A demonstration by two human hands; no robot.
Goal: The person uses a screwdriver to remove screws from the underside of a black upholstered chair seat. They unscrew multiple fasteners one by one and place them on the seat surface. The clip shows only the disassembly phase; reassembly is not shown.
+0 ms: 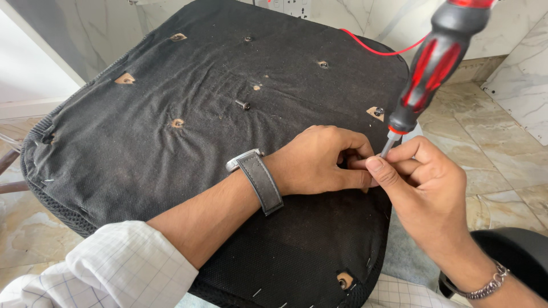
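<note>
We see a bright, evenly daylit scene; the light seems to come from the upper left, where the wall is washed almost white. Shadows are soft, pooling under the left hand (319, 162) on the black seat cushion (171, 114). The marble floor (502, 165) carries a mild sheen. The screwdriver handle (436, 63), closest to us, is slightly soft; wide-angle stretch shows at the edges.

A loose screw (242, 104) lies on the seat underside (171, 165), apparently behind both hands.
</note>
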